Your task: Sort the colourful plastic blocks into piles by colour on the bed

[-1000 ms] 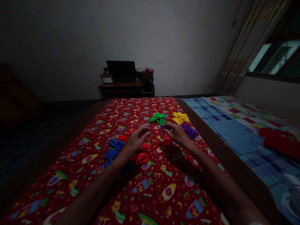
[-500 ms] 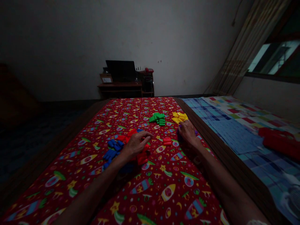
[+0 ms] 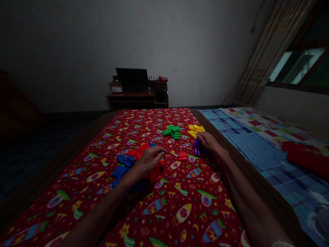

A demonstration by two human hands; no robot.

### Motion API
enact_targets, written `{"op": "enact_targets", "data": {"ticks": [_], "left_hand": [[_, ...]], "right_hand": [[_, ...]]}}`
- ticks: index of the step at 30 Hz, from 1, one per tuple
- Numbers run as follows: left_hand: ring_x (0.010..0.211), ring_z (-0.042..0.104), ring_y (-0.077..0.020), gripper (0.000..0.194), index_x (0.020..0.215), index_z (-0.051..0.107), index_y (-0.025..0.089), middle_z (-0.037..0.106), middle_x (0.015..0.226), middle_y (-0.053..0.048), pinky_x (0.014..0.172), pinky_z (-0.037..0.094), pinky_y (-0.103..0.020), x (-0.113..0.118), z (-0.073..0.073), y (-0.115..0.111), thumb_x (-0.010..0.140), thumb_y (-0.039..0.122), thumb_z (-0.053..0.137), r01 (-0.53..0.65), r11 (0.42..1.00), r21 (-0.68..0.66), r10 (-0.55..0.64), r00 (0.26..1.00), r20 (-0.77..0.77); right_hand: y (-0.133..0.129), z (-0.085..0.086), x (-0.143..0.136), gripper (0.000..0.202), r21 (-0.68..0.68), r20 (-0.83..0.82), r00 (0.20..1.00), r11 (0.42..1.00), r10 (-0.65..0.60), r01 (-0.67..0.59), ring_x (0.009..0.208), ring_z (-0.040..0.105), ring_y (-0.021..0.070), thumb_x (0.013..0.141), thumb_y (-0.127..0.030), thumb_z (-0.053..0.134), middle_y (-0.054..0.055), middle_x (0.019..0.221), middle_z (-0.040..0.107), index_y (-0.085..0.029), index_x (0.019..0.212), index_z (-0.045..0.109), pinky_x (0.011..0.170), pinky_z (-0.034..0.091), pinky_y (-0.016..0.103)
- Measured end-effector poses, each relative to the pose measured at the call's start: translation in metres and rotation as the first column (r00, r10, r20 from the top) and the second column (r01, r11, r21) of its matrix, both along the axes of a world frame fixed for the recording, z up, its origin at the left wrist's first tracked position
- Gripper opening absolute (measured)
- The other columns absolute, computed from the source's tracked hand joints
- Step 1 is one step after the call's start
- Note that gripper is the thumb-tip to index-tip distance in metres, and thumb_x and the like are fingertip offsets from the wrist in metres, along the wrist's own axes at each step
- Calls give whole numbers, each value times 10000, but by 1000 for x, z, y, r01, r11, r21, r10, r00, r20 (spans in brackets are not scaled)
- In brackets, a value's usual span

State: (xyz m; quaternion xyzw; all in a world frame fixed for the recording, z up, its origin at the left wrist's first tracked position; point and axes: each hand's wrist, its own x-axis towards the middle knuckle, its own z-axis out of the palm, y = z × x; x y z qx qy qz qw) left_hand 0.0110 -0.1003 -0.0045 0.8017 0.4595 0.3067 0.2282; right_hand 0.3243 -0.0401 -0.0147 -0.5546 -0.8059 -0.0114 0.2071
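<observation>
My left hand (image 3: pixel 148 159) hangs over the red plastic pieces (image 3: pixel 155 175), its fingers stretched out to the right and slightly bent, thumb apart, nothing in them. Blue pieces (image 3: pixel 120 169) lie to the left of that hand, partly hidden by the wrist. On the right, my right hand (image 3: pixel 209 141) is over a heap of purple pieces (image 3: pixel 196 151) and covers part of it. Its fingers reach out flat to the left, just below the yellow pieces (image 3: pixel 195 130); I see nothing held. Between the hands sits a small red ribbed piece (image 3: pixel 182 156).
Green pieces (image 3: pixel 172 131) form a pile farther back on the red patterned cloth (image 3: pixel 164 219). A bed with a blue checked cover (image 3: pixel 259 151) and a red bag (image 3: pixel 305 156) stands to the right. At the far wall is a desk with a monitor (image 3: pixel 132 79).
My right hand has lifted and shifted slightly right, its fingers straightening, so more of the purple heap shows. My left hand has stayed nearly still over the red pieces.
</observation>
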Motion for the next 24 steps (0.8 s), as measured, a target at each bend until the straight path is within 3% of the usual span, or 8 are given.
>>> {"op": "enact_targets", "data": {"ticks": [4,8,13,19,21,24], "left_hand": [[864,672,-184,249,878,680,188,731,941,-59,779,520,-284,-1,-5,2,841,319,470,41,999,24,-41,999,-9],[848,675,-177,246,869,676,189,731,914,-54,762,522,-275,-2,-10,4,844,316,467,79,995,54,-79,997,-7],[859,677,-173,235,876,676,183,731,921,-61,766,525,-269,-2,-13,5,846,282,465,104,993,63,-102,994,-28],[854,675,-177,270,908,683,188,731,924,-55,787,527,-282,-14,-7,11,872,318,449,86,991,103,-79,994,-78],[838,676,-178,279,897,686,189,733,910,-56,784,529,-284,-20,-4,15,869,323,444,69,991,117,-59,994,-92],[827,677,-180,282,874,685,191,734,901,-59,780,531,-289,-25,1,18,864,326,438,49,989,140,-33,993,-111]], "right_hand": [[3,-7,-6,403,-104,150,989,995,9,6,810,608,172,1005,-295,307,114,898,687,-127,912,662,765,402,261],[5,-6,-4,502,-175,178,984,983,-30,62,669,579,166,1006,-372,281,105,763,671,-135,787,666,650,361,266],[4,-3,-2,522,-141,62,997,989,-45,53,513,445,122,984,-389,304,53,600,583,-142,652,622,538,275,264],[-4,13,0,499,76,-218,967,985,-134,154,527,405,107,951,-391,307,23,553,504,-135,635,597,533,246,248],[-10,22,-8,482,92,-255,962,988,-98,125,523,397,102,943,-392,324,14,556,493,-133,639,594,532,238,244],[-24,34,-35,427,55,-179,981,997,71,-62,519,368,91,932,-357,375,2,559,483,-134,639,591,538,222,243]]}}
